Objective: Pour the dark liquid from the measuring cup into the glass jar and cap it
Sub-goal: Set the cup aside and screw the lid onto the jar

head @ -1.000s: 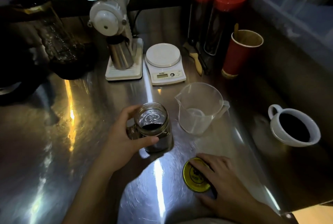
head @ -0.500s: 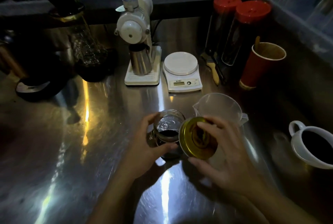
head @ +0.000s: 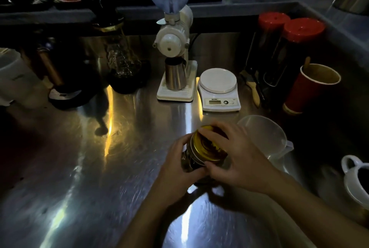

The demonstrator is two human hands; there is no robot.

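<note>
The glass jar (head: 187, 163) with dark liquid stands on the steel counter (head: 123, 168) just in front of me. My left hand (head: 177, 164) wraps around its left side. A gold metal lid (head: 201, 148) sits tilted on the jar's mouth, and my right hand (head: 235, 158) grips it from the right with fingers over its top. The clear plastic measuring cup (head: 265, 138) stands empty right behind my right hand. Most of the jar is hidden by my hands.
A white mug of dark liquid (head: 357, 180) sits at the right edge. Behind are a white scale (head: 218, 90), a white grinder with a steel cup (head: 174, 62), two red-capped canisters (head: 287, 48), a red paper cup (head: 311, 88) and a glass carafe (head: 123, 66).
My right hand picked the gold lid up off the counter, carried it left and set it on the jar's mouth. My left hand has stayed on the jar. The view tilted up.
</note>
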